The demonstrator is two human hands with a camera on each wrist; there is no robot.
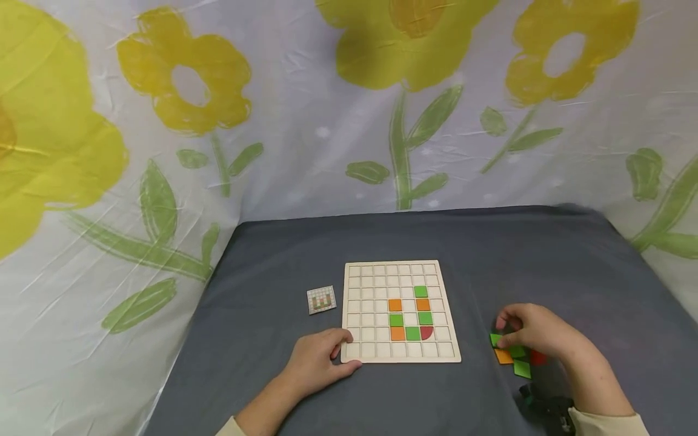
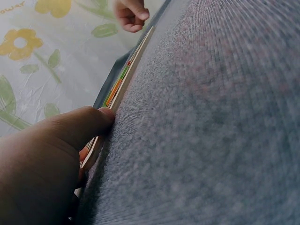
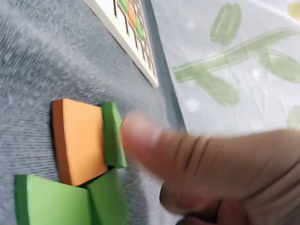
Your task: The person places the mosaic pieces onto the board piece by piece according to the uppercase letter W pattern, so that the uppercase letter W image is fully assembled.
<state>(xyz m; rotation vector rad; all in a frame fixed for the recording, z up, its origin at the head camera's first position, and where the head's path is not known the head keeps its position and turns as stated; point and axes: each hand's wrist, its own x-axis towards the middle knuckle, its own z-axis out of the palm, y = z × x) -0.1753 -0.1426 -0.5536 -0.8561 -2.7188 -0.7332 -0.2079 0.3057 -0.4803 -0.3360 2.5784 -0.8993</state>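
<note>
A pale wooden grid board [image 1: 368,315] lies on the dark cloth with green and orange square tiles and one red rounded piece [image 1: 426,333] set in its cells. My left hand [image 1: 319,360] holds the board's near left corner, thumb at the front edge and a fingertip on the left side. Over a small pile at the right, my right hand [image 1: 537,330] hovers with thumb and index finger apart. Its thumb [image 3: 140,136] overlaps a tilted green tile [image 3: 112,136] beside an orange tile [image 3: 84,140]. Another green tile [image 1: 521,369] and a red piece [image 1: 537,358] lie in the pile.
Left of the board lies a small card [image 1: 322,300] printed with a coloured grid pattern. A black object [image 1: 545,406] is by the right wrist. Behind the dark cloth-covered table [image 1: 272,260] hangs a white curtain [image 1: 294,121] with painted yellow flowers.
</note>
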